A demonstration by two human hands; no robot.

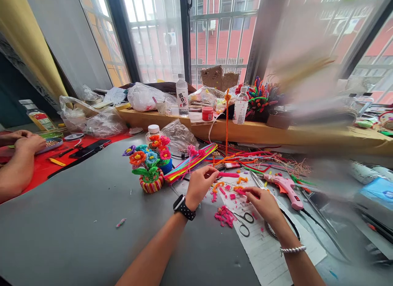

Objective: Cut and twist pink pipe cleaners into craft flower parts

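Observation:
My left hand (201, 185), with a black watch on the wrist, pinches a bright pink pipe cleaner (229, 175) that points right. Lower and to the right, my right hand (262, 202) has its fingertips closed on a short pink pipe cleaner piece (240, 191), partly hidden by the fingers. Curled orange pieces (242, 180) and pink snippets lie around on a lined paper sheet (267, 253). Below the hands are small scissors (245, 224) beside a heap of pink fuzz clippings (225, 216). Left of my left hand stands a small pot of pipe cleaner flowers (150, 183).
A pink glue gun (285, 187) with a black cord lies to the right. Behind are a bundle of colourful pipe cleaners (190, 163), an upright orange stem (227, 126) and water bottles (182, 96). Another person's hands (27, 142) work at far left over a red cloth. The right side is blurred.

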